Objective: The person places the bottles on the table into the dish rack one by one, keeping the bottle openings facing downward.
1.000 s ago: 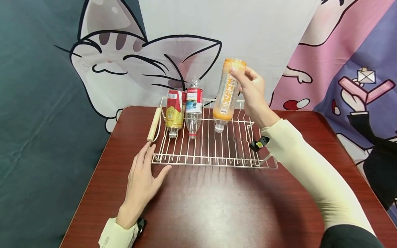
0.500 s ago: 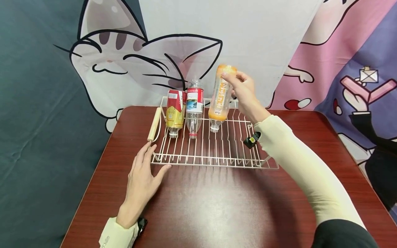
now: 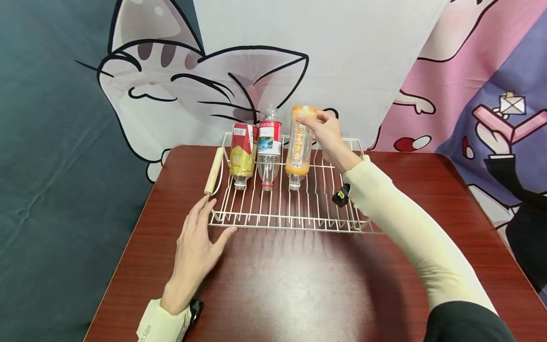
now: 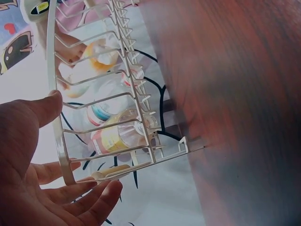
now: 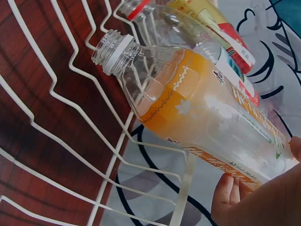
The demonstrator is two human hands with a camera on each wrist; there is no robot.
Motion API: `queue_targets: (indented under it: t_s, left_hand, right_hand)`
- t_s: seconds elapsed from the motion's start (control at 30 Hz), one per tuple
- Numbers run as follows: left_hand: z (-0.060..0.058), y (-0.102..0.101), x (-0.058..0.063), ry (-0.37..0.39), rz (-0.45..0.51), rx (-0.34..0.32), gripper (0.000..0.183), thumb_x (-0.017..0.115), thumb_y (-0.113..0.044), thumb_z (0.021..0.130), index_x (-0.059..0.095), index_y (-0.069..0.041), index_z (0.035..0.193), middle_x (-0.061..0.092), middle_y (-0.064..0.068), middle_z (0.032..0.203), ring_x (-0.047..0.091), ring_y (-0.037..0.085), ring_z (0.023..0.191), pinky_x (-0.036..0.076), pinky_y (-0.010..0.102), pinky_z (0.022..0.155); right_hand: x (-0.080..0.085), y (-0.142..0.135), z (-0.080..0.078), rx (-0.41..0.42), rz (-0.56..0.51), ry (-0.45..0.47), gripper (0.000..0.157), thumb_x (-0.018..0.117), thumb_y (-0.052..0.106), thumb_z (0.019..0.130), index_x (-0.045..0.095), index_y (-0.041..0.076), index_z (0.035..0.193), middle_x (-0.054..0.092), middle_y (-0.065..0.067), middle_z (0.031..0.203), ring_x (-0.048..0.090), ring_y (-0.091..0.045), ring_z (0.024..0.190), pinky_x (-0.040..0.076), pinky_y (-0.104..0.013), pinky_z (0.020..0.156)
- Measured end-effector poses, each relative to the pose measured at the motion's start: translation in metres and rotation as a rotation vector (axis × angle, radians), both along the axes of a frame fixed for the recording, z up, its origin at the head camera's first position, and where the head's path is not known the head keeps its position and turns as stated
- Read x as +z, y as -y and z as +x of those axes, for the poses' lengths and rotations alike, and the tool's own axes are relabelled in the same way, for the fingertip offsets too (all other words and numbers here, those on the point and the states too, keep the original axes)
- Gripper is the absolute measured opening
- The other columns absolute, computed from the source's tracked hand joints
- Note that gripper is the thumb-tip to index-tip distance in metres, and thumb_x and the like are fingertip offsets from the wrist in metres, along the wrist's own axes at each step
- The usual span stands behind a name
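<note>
My right hand (image 3: pixel 326 135) grips an upside-down clear plastic bottle with orange bands (image 3: pixel 299 147) near its base end; its uncapped neck (image 5: pixel 113 52) points down at the wires. Under it stands a white wire rack (image 3: pixel 295 223). Left of that bottle, an upturned clear bottle with a red label (image 3: pixel 270 137) is in the rack. Beside it is an upturned bottle with a red and yellow label (image 3: pixel 241 152). My left hand (image 3: pixel 194 254) rests at the rack's near left corner, fingers extended; in the left wrist view its thumb (image 4: pixel 49 106) touches the front wire.
A pale wooden handle (image 3: pixel 213 171) is on the rack's left side. The rack stands on a reddish-brown table (image 3: pixel 290 285). Behind hangs a cloth with cartoon cats (image 3: pixel 363 61); a dark green cloth (image 3: pixel 64 190) hangs at left.
My right hand has carried the orange-banded bottle left and down, closer to the red-labelled bottle and the rack's wires. The left hand has stayed at the corner.
</note>
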State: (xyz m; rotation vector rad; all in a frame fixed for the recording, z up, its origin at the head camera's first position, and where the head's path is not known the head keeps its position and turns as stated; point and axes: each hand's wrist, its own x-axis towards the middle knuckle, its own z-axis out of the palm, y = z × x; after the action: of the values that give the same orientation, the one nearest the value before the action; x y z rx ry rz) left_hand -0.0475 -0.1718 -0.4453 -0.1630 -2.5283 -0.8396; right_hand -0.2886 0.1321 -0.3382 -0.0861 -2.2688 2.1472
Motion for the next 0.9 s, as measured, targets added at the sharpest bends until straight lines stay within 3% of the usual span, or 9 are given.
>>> queue_targets:
  t_s: [0.13, 0.3, 0.6, 0.9]
  left_hand:
    - [0.0, 0.0, 0.0, 0.007, 0.006, 0.003, 0.084, 0.095, -0.035, 0.089, 0.058, -0.004, 0.157, 0.051, 0.014, 0.166, 0.054, 0.043, 0.145, 0.054, 0.073, 0.093]
    - [-0.001, 0.0, 0.001, 0.011, 0.01, 0.003, 0.084, 0.095, -0.035, 0.089, 0.057, -0.003, 0.157, 0.051, 0.015, 0.166, 0.054, 0.043, 0.145, 0.053, 0.073, 0.094]
    - [0.0, 0.0, 0.001, 0.021, 0.016, 0.011, 0.084, 0.095, -0.035, 0.089, 0.057, -0.004, 0.157, 0.051, 0.014, 0.166, 0.053, 0.043, 0.145, 0.052, 0.073, 0.095]
    - [0.0, 0.0, 0.003, 0.012, 0.013, 0.005, 0.084, 0.095, -0.035, 0.089, 0.058, -0.004, 0.157, 0.052, 0.015, 0.166, 0.053, 0.043, 0.146, 0.052, 0.072, 0.097]
  right_hand:
    - [-0.006, 0.001, -0.002, 0.002, 0.003, 0.027, 0.037, 0.083, 0.027, 0.1, 0.067, 0.009, 0.128, 0.066, 0.003, 0.105, 0.061, -0.01, 0.091, 0.051, -0.028, 0.084]
    - [-0.012, 0.001, -0.005, -0.004, 0.005, 0.056, 0.04, 0.083, 0.026, 0.1, 0.067, 0.007, 0.131, 0.066, 0.001, 0.107, 0.062, -0.011, 0.093, 0.054, -0.035, 0.092]
    - [-0.018, 0.0, -0.01, 0.021, 0.052, 0.087, 0.06, 0.08, 0.032, 0.103, 0.06, -0.001, 0.149, 0.062, 0.0, 0.119, 0.061, -0.013, 0.103, 0.053, -0.044, 0.108]
    - [-0.022, -0.002, -0.017, 0.053, 0.086, 0.101, 0.065, 0.076, 0.037, 0.105, 0.056, -0.002, 0.154, 0.062, -0.005, 0.129, 0.061, -0.015, 0.11, 0.051, -0.047, 0.114]
